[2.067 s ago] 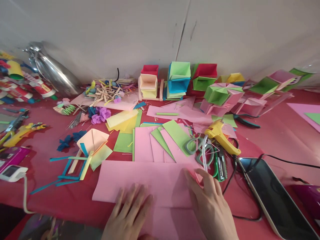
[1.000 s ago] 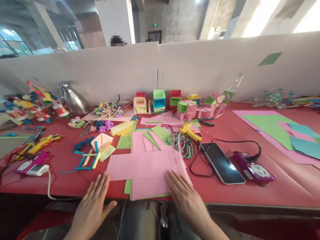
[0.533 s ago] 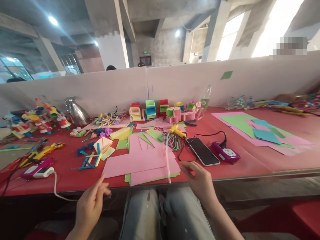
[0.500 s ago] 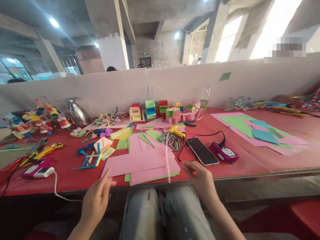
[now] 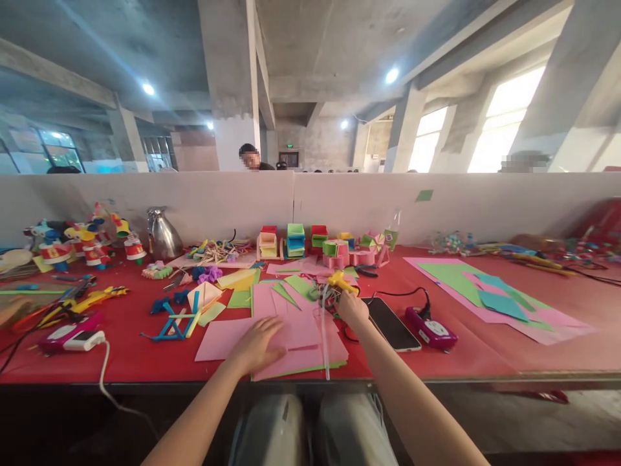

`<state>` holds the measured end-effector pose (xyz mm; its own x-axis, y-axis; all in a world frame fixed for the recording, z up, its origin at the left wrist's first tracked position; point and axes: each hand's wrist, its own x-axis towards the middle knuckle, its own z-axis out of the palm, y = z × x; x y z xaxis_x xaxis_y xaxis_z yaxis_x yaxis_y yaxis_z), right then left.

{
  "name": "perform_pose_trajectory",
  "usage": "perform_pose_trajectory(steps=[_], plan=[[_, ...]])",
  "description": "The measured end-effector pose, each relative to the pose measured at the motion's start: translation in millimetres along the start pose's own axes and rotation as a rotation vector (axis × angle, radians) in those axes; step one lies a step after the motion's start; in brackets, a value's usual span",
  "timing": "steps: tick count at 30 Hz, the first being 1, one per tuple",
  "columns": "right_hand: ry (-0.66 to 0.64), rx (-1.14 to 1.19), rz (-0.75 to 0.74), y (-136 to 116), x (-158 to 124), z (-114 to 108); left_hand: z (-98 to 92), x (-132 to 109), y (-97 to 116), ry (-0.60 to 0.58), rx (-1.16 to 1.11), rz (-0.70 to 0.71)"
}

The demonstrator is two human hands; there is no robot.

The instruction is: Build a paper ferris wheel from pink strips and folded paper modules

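My left hand (image 5: pixel 257 344) lies open, fingers spread, on the pink paper sheets (image 5: pixel 295 330) near the table's front edge. My right hand (image 5: pixel 353 309) is closed around the handle end of a yellow glue gun (image 5: pixel 340 282), whose body points up and left. A clear glue stick (image 5: pixel 325 343) lies on the pink paper just left of my right hand. Beside that hand, to the right, is a black-screened phone (image 5: pixel 392 327). Green paper pieces (image 5: pixel 299 287) rest on the stack behind my left hand.
A purple power socket (image 5: pixel 431 329) sits right of the phone. Blue sticks (image 5: pixel 169 323) and another socket (image 5: pixel 72 335) are at left. Small paper boxes (image 5: pixel 295 241) and a metal jug (image 5: pixel 163 234) stand behind. Paper sheets (image 5: pixel 499 298) lie at right. A person (image 5: pixel 250 157) is beyond the partition.
My left hand has moved forward and right onto the pink paper. My right hand has reached forward and taken hold of the yellow glue gun. The camera view has tilted up.
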<state>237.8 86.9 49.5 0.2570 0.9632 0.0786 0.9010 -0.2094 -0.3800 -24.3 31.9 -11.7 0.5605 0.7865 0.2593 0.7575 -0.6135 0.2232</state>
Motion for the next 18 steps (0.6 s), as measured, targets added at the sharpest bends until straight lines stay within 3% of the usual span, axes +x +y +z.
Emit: perform_pose_trajectory(steps=[4,8,13,18], plan=[[-0.161,0.071,0.051,4.3,26.6,-8.0,8.8,-2.0,-4.6,0.013,-0.034,-0.007],[-0.307,0.227,0.088,17.1,31.4,-30.5,9.5,-1.7,-6.2,0.016,-0.073,-0.009],[-0.324,0.443,0.068,41.4,-2.8,-43.5,9.7,-1.9,-6.5,0.031,-0.094,-0.009],[-0.220,0.575,-0.048,39.7,-56.7,-24.7,10.9,-2.1,-6.6,0.051,-0.099,-0.001]])
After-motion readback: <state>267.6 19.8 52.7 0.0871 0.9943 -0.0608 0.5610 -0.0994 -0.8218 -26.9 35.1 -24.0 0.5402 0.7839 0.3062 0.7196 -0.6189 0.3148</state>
